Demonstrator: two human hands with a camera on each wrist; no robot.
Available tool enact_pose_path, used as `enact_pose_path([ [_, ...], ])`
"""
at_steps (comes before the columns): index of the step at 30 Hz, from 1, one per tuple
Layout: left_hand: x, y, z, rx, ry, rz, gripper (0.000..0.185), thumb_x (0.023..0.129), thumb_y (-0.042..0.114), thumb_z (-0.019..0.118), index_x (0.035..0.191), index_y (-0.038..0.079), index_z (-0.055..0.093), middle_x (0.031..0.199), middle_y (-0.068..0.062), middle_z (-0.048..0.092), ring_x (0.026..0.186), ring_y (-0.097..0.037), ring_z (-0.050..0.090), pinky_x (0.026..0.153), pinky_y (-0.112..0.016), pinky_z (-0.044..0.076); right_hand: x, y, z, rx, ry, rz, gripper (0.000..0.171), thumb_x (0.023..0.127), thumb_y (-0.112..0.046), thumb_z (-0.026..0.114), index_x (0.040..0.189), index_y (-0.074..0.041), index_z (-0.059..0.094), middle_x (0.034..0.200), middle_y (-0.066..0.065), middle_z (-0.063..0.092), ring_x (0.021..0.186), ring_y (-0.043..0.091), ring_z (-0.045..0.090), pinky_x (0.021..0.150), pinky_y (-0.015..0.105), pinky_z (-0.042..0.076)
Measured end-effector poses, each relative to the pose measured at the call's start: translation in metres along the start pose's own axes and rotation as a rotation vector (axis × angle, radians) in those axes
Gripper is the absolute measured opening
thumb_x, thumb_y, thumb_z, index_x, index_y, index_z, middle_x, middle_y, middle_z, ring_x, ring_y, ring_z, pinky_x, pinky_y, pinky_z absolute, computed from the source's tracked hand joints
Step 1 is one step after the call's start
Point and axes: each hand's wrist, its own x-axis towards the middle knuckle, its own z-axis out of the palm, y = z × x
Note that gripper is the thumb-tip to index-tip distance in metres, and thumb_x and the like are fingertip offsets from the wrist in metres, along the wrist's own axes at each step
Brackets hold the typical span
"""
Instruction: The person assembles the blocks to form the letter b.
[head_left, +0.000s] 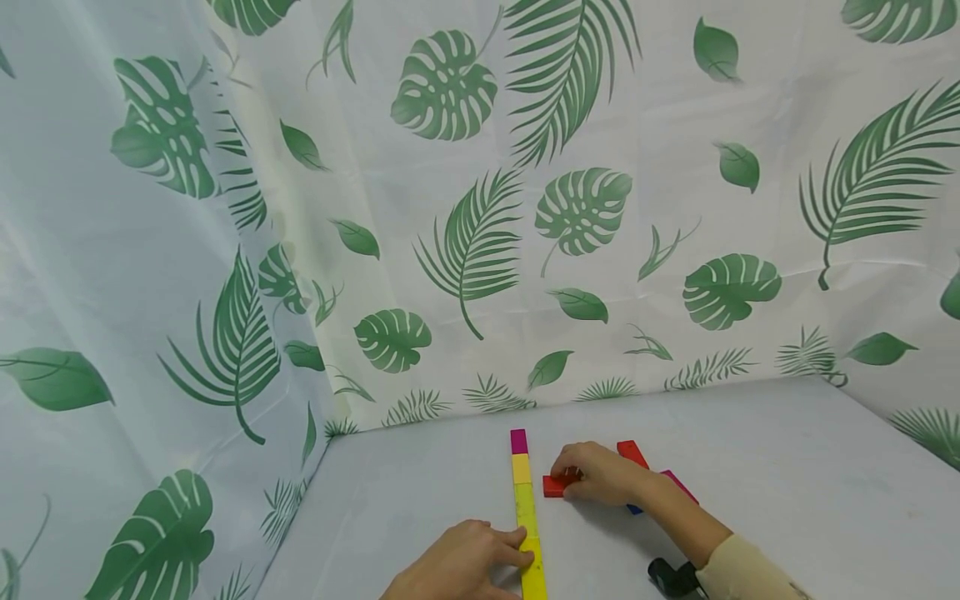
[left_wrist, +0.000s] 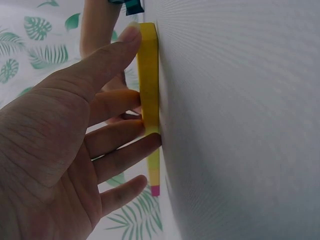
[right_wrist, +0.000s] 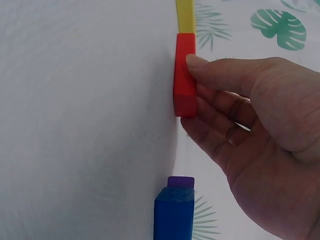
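Observation:
A straight row of blocks runs across the table: a magenta block (head_left: 519,442) at the far end, then an orange-yellow block (head_left: 521,468) and longer yellow blocks (head_left: 533,575). Beside the near part, my left hand (head_left: 465,560) touches the row with fairly straight fingertips; its thumb (left_wrist: 131,34) rests at the near yellow end. Just right of the row, my right hand (head_left: 600,473) pinches a red block (right_wrist: 185,70) between thumb and fingers. The red block (head_left: 553,487) lies crosswise to the row, with a small gap between them in the head view.
Behind my right hand lie another red block (head_left: 632,452), a magenta block (head_left: 680,487) and a blue block (head_left: 635,508), partly hidden by the arm. A purple block (right_wrist: 181,181) shows behind the blue one. A leaf-patterned curtain (head_left: 480,250) bounds the table.

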Motion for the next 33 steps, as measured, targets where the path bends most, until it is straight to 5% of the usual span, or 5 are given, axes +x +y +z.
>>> enact_pose_path([
  [33, -0.0007, -0.0017, 0.0002, 0.044, 0.013, 0.043, 0.049, 0.088, 0.059, 0.076, 0.132, 0.037, 0.072, 0.141, 0.014, 0.065, 0.106, 0.001, 0.063, 0.092, -0.025, 0.053, 0.0024, -0.0066, 0.0034, 0.053, -0.045, -0.037, 0.028, 0.09, -0.019, 0.082, 0.119, -0.017, 0.078, 0.11, -0.009, 0.072, 0.097, 0.01, 0.062, 0.091, 0.032, 0.059],
])
